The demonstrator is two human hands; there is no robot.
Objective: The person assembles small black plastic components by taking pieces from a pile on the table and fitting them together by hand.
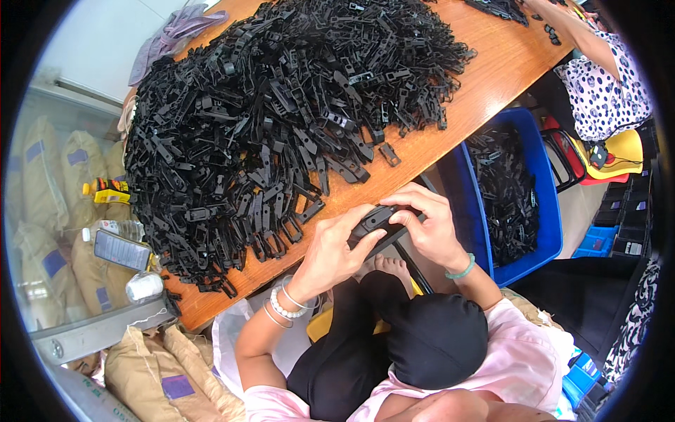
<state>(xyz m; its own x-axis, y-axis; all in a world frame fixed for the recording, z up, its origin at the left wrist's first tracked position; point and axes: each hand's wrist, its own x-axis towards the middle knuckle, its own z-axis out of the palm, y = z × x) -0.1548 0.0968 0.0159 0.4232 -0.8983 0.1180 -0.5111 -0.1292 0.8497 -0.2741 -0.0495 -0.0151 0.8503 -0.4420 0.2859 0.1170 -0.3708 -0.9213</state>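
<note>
My left hand [336, 247] and my right hand [430, 226] meet just off the table's near edge, above my lap. Between them is a dark, elongated black plastic part [375, 221] with a small round hole. The left thumb presses its near side, and the right fingers and thumb close round its other end. Fingers cover much of it, so I cannot tell whether it is one piece or two joined. Just beyond my hands, a large heap of similar black plastic parts [281, 119], many long and slotted, covers much of the wooden table [485, 77].
A blue bin [551, 218] holding black parts stands right of the table. Left are a phone [121, 249], a white thread spool [144, 287], a yellow-capped bottle [105, 188] and brown sacks [140, 366]. Another person's arm [587, 35] reaches over the far right corner.
</note>
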